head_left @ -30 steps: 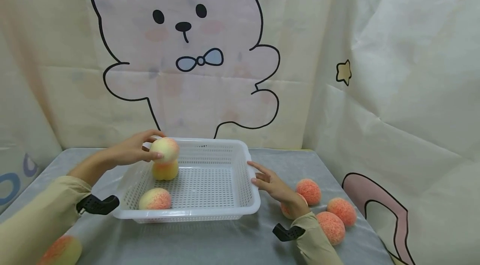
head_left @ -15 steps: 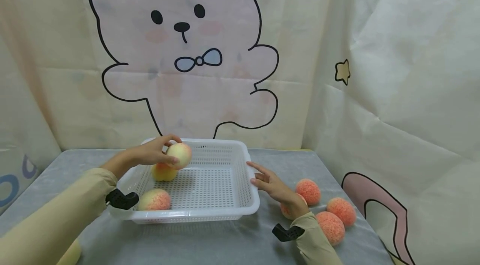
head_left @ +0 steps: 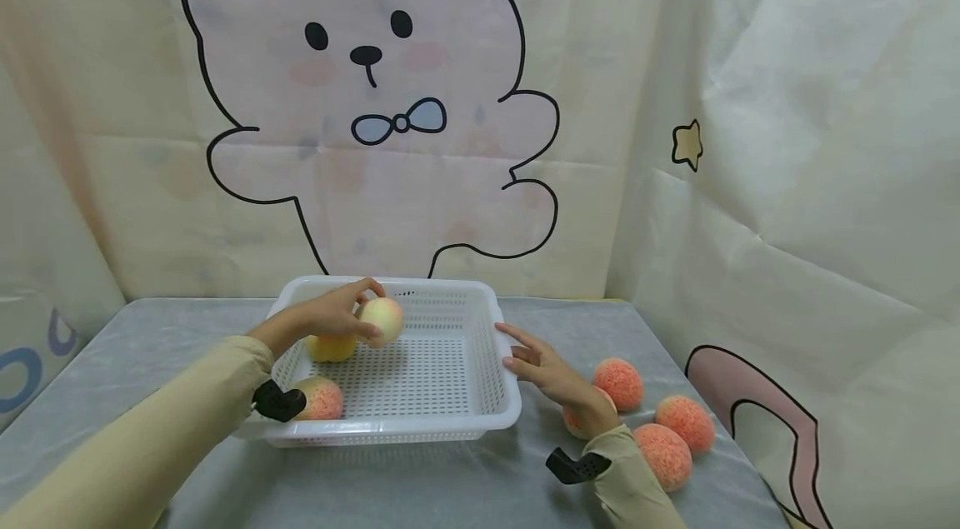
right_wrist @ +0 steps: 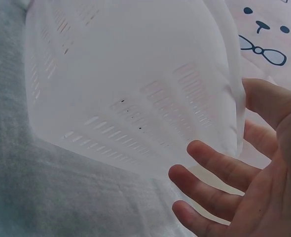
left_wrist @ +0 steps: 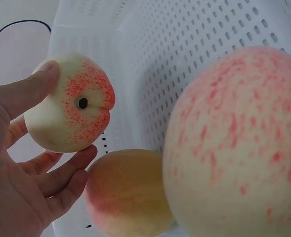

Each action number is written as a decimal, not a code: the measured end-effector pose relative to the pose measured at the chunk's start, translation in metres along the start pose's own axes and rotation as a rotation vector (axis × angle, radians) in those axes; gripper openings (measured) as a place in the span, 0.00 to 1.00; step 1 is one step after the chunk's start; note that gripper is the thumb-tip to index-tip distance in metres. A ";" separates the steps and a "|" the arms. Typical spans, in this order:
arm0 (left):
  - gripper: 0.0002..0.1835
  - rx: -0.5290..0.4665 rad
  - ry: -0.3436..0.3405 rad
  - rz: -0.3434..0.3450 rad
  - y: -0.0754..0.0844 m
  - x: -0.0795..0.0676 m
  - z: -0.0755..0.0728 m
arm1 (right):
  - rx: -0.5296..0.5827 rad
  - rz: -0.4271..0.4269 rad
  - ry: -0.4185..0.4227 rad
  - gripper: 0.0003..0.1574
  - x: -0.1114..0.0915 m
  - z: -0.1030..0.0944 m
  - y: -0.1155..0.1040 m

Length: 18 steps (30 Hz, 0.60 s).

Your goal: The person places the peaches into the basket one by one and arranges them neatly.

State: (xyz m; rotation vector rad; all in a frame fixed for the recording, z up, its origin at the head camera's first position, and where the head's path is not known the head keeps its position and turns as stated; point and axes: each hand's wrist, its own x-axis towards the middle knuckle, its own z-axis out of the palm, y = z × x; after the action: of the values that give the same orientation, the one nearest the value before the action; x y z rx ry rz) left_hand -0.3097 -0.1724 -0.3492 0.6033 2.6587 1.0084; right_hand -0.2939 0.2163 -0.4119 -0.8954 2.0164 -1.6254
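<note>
My left hand (head_left: pixel 333 312) holds a pale peach (head_left: pixel 384 321) between thumb and fingers, over the left half of a white perforated basket (head_left: pixel 397 426). In the left wrist view that peach (left_wrist: pixel 69 106) shows red speckles round a small dark hole. Two more fruits lie in the basket: a yellowish peach (head_left: pixel 332 347) behind the left wrist, and a cream peach (head_left: pixel 322 398) speckled pink by the near left corner. At the basket's right rim, the index finger and thumb of my right hand (head_left: pixel 555 375) touch the edge, while its other fingers (right_wrist: pixel 209 160) are loosely extended beside the outer wall.
Several pink-orange speckled peaches (head_left: pixel 663 456) lie on the grey cloth (head_left: pixel 420 487) to the right, one of them partly hidden by the right wrist. Behind the table hangs a curtain (head_left: pixel 585 204) with a cartoon bear.
The left hand has carried the pale peach rightward and a little lower, farther in over the basket. A peach at the lower left is now hidden by the left sleeve. The right hand stays put.
</note>
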 end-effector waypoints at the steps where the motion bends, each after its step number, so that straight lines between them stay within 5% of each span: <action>1: 0.33 0.003 0.001 -0.002 0.000 0.001 0.002 | -0.003 0.000 0.000 0.42 0.000 0.000 0.000; 18: 0.33 0.088 0.029 -0.026 0.003 0.018 0.017 | -0.024 -0.008 0.004 0.42 0.000 0.000 0.001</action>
State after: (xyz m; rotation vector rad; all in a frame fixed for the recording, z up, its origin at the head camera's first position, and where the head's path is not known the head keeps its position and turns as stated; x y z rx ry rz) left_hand -0.3191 -0.1520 -0.3608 0.5741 2.7408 0.9045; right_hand -0.2940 0.2167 -0.4132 -0.9104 2.0416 -1.6109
